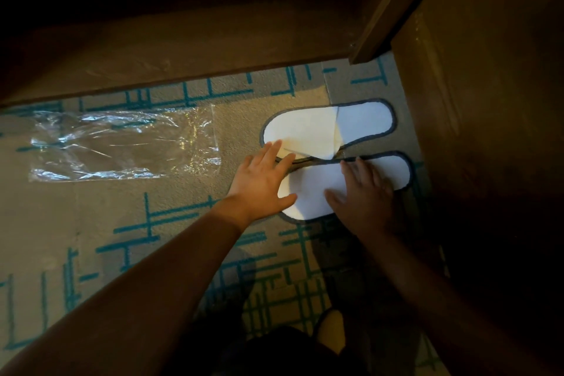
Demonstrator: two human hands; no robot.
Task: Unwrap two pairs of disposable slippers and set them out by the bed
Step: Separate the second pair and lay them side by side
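Two flat white slippers with grey trim lie side by side on the carpet, toes to the left. The far slipper [329,128] lies by the bed base. The near slipper [317,189] sits just in front of it. My left hand [262,183] rests flat, fingers spread, across the toe ends of both slippers. My right hand [363,192] lies flat on the middle of the near slipper, fingers apart. Neither hand grips anything. An empty clear plastic wrapper [122,143] lies on the carpet to the left.
The dark wooden bed base [183,49] runs along the far side. A dark wooden cabinet [488,101] stands close on the right. The carpet [106,223] is beige with teal lines. A foot in a slipper [332,330] shows at the bottom.
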